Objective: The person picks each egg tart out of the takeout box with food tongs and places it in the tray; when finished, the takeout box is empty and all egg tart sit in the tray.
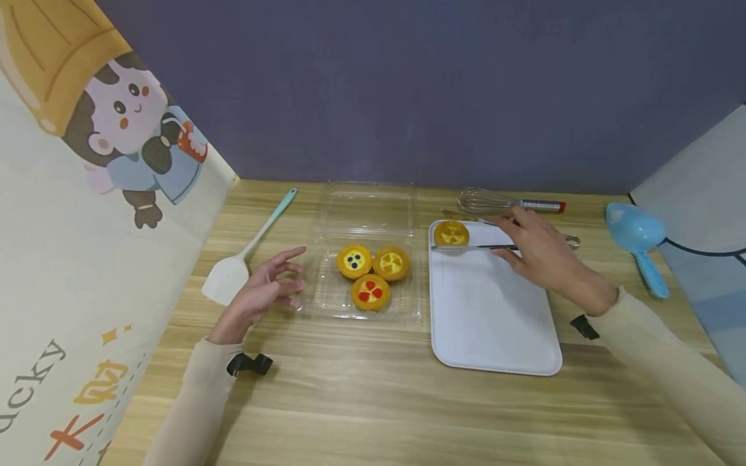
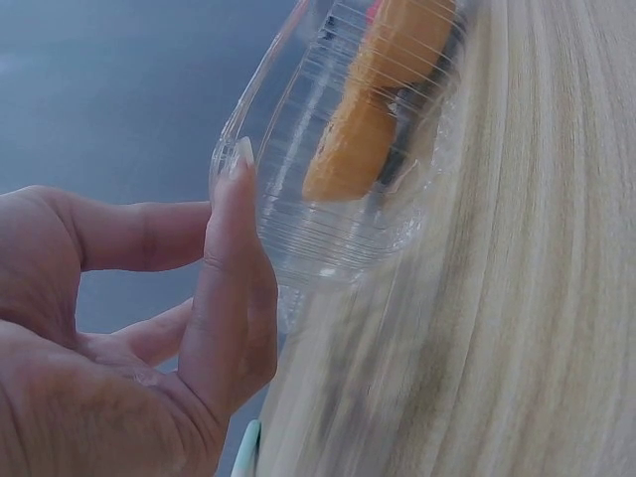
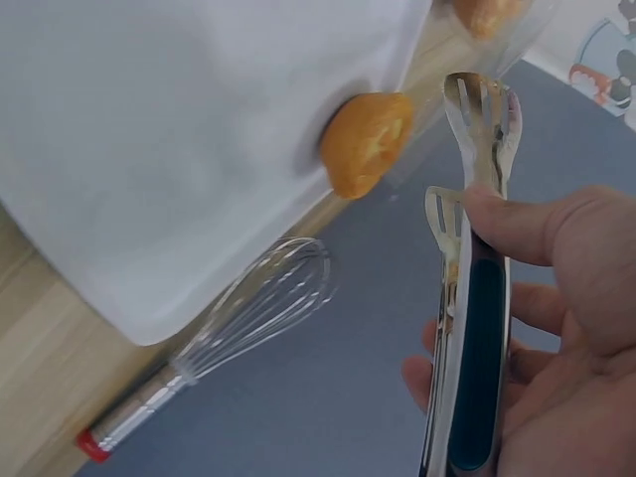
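Note:
My right hand [image 1: 539,252] grips metal serving tongs [image 3: 477,378] with dark handle panels. In the head view the spread tong arms appear on either side of an egg tart [image 1: 451,234]. That tart sits in the far left corner of a white tray [image 1: 489,317]. Left of the tray lies a clear plastic clamshell box [image 1: 329,298], lid folded back. Three tarts stand in its base: one with blue dots [image 1: 354,261], one with yellow wedges [image 1: 392,264], one with red pieces [image 1: 371,292]. My left hand [image 1: 262,288], fingers loosely bent, is at the box's left edge; contact is unclear.
A white spatula [image 1: 227,279] with a mint handle lies left of my left hand. Behind the tray is a wire whisk [image 1: 486,200]. A blue scoop [image 1: 635,230] lies at the far right. Walls bound the wooden table [image 1: 350,388] at the back and sides.

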Tool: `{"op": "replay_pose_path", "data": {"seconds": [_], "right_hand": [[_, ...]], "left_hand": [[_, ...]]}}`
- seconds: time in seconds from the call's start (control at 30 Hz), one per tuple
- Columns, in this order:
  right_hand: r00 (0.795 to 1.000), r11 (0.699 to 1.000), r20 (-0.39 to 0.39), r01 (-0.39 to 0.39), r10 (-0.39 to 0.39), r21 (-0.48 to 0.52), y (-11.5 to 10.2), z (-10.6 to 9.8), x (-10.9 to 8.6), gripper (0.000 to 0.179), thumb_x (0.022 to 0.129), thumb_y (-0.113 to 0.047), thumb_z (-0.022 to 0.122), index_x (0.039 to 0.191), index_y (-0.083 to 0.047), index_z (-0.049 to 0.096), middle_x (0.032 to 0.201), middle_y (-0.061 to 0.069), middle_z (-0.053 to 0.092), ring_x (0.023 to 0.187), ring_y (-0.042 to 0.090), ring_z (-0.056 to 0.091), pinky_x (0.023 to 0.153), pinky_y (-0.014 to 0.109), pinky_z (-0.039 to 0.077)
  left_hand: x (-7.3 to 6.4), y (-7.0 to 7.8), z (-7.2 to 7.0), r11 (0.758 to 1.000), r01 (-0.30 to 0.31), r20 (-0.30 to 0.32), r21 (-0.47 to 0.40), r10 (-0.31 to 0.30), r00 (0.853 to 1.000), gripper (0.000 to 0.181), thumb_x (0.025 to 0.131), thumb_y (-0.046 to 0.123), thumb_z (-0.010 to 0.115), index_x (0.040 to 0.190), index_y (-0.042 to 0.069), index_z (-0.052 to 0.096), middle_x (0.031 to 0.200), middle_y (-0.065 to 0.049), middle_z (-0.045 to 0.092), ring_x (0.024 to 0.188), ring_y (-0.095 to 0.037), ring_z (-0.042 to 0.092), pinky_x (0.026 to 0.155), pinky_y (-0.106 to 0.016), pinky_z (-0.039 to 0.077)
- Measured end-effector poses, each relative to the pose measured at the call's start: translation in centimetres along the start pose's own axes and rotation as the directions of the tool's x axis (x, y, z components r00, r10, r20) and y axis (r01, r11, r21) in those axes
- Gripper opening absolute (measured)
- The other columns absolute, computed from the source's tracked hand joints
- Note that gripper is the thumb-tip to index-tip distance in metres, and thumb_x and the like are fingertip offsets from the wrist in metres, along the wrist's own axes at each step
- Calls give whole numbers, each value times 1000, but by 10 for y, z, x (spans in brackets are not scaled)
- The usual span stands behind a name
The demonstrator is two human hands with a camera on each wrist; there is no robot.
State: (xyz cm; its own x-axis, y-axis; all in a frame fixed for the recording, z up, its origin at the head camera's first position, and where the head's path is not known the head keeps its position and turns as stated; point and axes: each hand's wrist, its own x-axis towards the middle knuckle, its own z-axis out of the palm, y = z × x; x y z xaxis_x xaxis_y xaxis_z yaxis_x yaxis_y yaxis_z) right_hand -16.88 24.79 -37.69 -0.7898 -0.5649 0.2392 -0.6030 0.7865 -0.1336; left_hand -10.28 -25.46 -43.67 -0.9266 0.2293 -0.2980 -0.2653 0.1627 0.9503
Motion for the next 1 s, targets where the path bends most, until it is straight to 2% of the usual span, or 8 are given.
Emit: {"op": "replay_pose_path", "data": {"seconds": [0.2, 0.3, 0.43, 0.57, 0.73, 0.93, 1.0], "right_hand": [[996, 997, -44, 74, -74, -22, -20, -6, 9, 58, 87, -13, 85, 138, 0, 62, 121, 19, 61, 96, 33, 62, 72, 46, 57], [995, 995, -28, 96, -97, -18, -31, -5, 17, 58, 88, -14, 84, 140, -1, 61, 123, 18, 60, 98, 31, 61, 72, 45, 57], [992, 992, -1, 123, -123, 9, -46, -2, 32, 58, 89, -15, 84, 140, -3, 61, 126, 17, 59, 105, 32, 61, 79, 46, 59], [989, 988, 20, 148, -149, 31, -63, 2, 45, 58, 90, -19, 83, 142, -6, 61, 128, 15, 59, 105, 30, 62, 77, 43, 59], [973, 973, 45, 224, -226, 53, -84, 11, 59, 57, 93, -21, 81, 144, -6, 59, 132, 17, 58, 102, 29, 61, 75, 42, 58], [956, 959, 84, 277, -281, 55, -109, 25, 72, 54, 93, -22, 80, 142, -7, 62, 123, 13, 58, 92, 23, 57, 67, 35, 56], [950, 955, 93, 293, -297, 51, -116, 30, 75, 54, 93, -23, 81, 141, -7, 62, 122, 12, 58, 93, 23, 56, 69, 34, 55]], "left_hand": [[0, -1, 1, 1000, 3, 3, -4, -3, 1000, 77, 98, -6, 57, 166, 12, 27, 142, -26, 45, 88, -16, 63, 68, -27, 67], [-1, -1, 0, 1000, 4, -1, 1, -4, 1000, 77, 98, -6, 58, 166, 13, 27, 142, -26, 45, 89, -16, 63, 68, -27, 67], [-1, -1, 0, 1000, -1, -6, 1, 1, 1000, 77, 97, -6, 58, 166, 13, 27, 140, -25, 46, 89, -17, 64, 69, -28, 67], [0, -1, 0, 1000, -2, -3, -9, 2, 1000, 78, 96, -7, 58, 166, 12, 27, 140, -25, 46, 89, -17, 64, 70, -29, 68], [0, -2, 1, 1000, 2, -5, -19, -2, 1000, 79, 96, -8, 58, 165, 12, 28, 140, -24, 46, 89, -18, 64, 69, -29, 68], [0, -2, 1, 1000, 0, -11, -15, 0, 1000, 77, 96, -8, 57, 165, 13, 28, 139, -23, 47, 89, -18, 63, 69, -29, 67], [0, -2, 1, 1000, -1, -12, -12, 0, 1000, 77, 97, -7, 57, 165, 13, 29, 139, -23, 47, 89, -17, 63, 69, -28, 67]]}}
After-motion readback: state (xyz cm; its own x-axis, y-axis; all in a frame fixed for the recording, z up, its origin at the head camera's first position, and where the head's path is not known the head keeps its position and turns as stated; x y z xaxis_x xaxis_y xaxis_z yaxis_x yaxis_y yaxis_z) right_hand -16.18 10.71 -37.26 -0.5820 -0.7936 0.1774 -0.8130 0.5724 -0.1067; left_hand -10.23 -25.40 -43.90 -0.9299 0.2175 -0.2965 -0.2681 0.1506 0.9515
